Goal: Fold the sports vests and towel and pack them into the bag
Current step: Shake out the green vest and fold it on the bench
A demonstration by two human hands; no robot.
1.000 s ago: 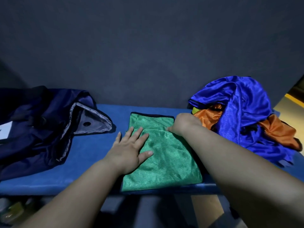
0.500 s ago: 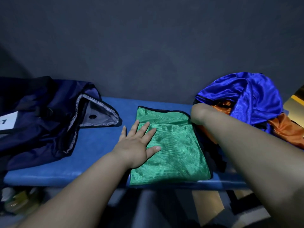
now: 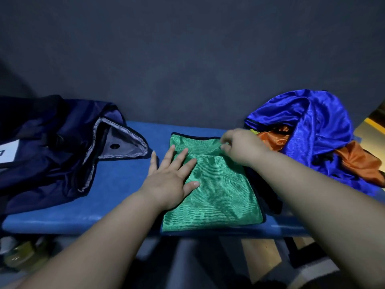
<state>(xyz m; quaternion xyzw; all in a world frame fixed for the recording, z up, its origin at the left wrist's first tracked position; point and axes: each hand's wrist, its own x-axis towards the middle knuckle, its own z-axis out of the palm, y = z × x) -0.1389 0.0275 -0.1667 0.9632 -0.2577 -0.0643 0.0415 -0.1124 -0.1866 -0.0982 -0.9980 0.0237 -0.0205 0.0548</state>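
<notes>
1. Dark grey wall (image 3: 187, 59) closes off the back, and a blue tabletop (image 3: 125, 178) runs along it from side to side.
2. Writing: the only label I can spot is a white label (image 3: 8, 152) on the navy bag (image 3: 52, 163). It carries a dark mark cut off by the frame edge, so it can't be read.
3. That bag slumps on the left end of the tabletop. Its mouth gapes toward the middle, showing grey lining and a black press stud (image 3: 114, 146).
4. In the centre lies the green towel (image 3: 218, 188), folded flat, dark-trimmed, its near edge at the tabletop's front lip.
5. The left hand (image 3: 168, 180) lies palm down on the towel's left side. Its fingers (image 3: 179, 159) are straight and spread, and the little finger rests off the cloth on the blue surface.
6. The right hand (image 3: 241, 147) is at the towel's far right corner, its fingers (image 3: 226, 146) curled and pinching the green fold there.
7. Just behind that hand, a shiny blue vest (image 3: 312, 126) is heaped unfolded over an orange vest (image 3: 358, 161), with a yellow-green scrap (image 3: 253, 131) peeking out.
8. Both forearms cross the front edge, and the right one hides the towel's right border.
9. Below the tabletop on the left are blurred jars (image 3: 23, 253).
</notes>
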